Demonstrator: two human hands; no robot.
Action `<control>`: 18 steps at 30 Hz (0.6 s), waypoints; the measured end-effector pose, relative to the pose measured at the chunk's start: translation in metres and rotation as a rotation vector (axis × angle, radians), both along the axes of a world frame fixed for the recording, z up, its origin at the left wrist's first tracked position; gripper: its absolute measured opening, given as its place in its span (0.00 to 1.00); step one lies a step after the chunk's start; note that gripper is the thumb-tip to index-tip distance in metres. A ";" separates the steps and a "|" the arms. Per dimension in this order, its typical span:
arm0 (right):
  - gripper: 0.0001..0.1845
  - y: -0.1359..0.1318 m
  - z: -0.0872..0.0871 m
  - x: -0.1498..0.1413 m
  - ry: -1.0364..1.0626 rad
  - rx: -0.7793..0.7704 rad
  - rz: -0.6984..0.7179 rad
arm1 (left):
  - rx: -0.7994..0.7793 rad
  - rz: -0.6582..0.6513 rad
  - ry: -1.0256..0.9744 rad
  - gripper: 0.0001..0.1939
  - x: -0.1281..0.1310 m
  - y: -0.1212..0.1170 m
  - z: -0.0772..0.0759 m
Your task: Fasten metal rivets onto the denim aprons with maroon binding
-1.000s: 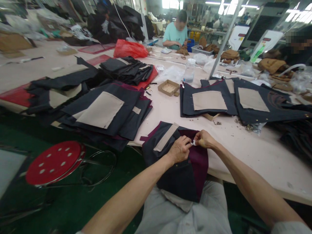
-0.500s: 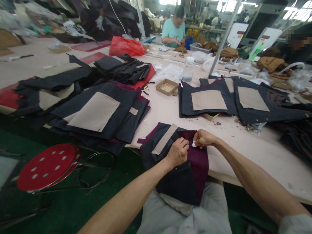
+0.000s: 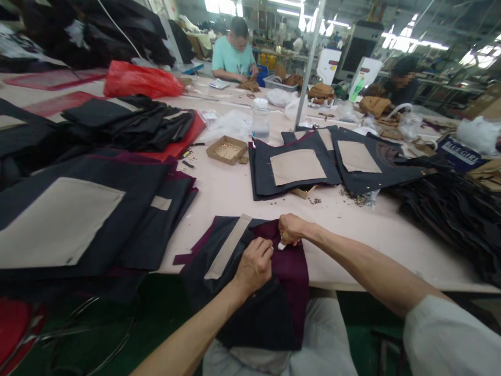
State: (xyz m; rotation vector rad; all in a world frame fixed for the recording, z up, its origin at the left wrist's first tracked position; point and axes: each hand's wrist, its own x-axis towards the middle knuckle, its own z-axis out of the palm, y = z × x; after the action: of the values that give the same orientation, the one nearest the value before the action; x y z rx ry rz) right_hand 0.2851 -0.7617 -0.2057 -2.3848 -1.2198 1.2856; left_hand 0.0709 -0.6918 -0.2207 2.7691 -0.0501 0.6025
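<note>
A dark grey fabric panel (image 3: 250, 313) with maroon lining (image 3: 291, 271) and a beige strip (image 3: 228, 248) hangs from the table edge over my lap. My left hand (image 3: 255, 265) is closed on the panel, its fingers gathered at the edge of the maroon part. Just right of it, my right hand (image 3: 290, 228) is pinched above the maroon cloth. A small white piece (image 3: 281, 245) shows at its fingertips; its kind is too small to tell. A small brass-coloured dot shows on the dark cloth below my left wrist.
Stacked panels with beige patches lie left (image 3: 152, 224) and right (image 3: 297, 167). Beyond them are a cardboard tray (image 3: 227, 151) of small metal bits, a clear jar (image 3: 260, 122) and a metal pole (image 3: 309, 68). Loose metal bits (image 3: 354, 198) lie right. A co-worker (image 3: 235, 55) sits across.
The view has swung to the right, so the table and stacks appear further left. Both hands stay at the same part of the panel, the right one slightly shifted over the maroon cloth.
</note>
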 end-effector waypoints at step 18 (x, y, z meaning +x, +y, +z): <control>0.15 -0.135 -0.009 0.201 -0.543 0.356 -0.869 | -0.022 0.005 -0.109 0.15 -0.001 0.005 -0.005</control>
State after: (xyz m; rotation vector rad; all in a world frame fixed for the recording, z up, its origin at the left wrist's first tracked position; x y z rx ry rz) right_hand 0.4862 -0.8964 -0.2146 -2.5488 -0.3069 0.1555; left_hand 0.0695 -0.6866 -0.2255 2.7139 -0.0594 0.7498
